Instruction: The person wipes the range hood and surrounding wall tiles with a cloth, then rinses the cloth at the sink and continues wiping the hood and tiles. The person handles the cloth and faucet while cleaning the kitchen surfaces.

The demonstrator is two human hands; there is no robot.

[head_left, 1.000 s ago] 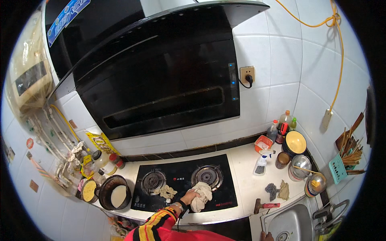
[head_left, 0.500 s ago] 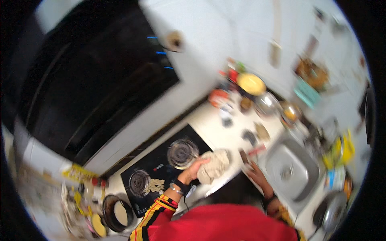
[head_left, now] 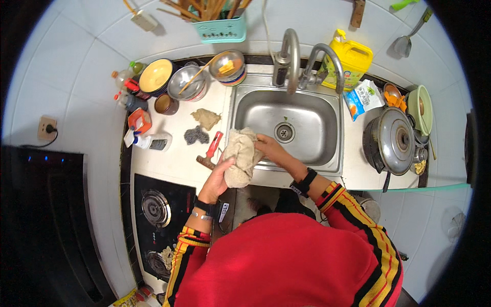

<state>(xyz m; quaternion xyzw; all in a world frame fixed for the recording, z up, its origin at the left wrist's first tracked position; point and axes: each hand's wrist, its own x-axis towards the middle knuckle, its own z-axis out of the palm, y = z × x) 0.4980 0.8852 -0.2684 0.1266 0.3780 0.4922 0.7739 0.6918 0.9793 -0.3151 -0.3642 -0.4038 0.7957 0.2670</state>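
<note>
A bunched beige cloth (head_left: 240, 156) hangs at the sink's near left corner, over the counter's front edge. My left hand (head_left: 217, 179) grips its left side. My right hand (head_left: 270, 147) closes on the cloth's right side, its fingertips partly hidden in the folds. Just left of the cloth lies a red-handled scraper (head_left: 214, 145) with a brown, rusty-looking head. Beyond that are a dark scouring pad (head_left: 196, 135) and a small crumpled tan rag (head_left: 206, 118). The steel sink (head_left: 337, 138) holds only a few small scraps near its drain.
Two taps (head_left: 289, 61) rise behind the sink, with a yellow jug (head_left: 350, 59) beside them. Metal bowls (head_left: 188, 82) and bottles line the left back. On the right stand a lidded pan (head_left: 394, 140) and a blue-white packet (head_left: 364, 100). A black cooktop (head_left: 163, 194) lies left, another crumpled cloth (head_left: 167, 256) on it.
My view has turned right toward the sink. The cloth has moved from beside the cooktop to the sink corner in my left hand. My right hand, earlier by the scraper, now grips the cloth too.
</note>
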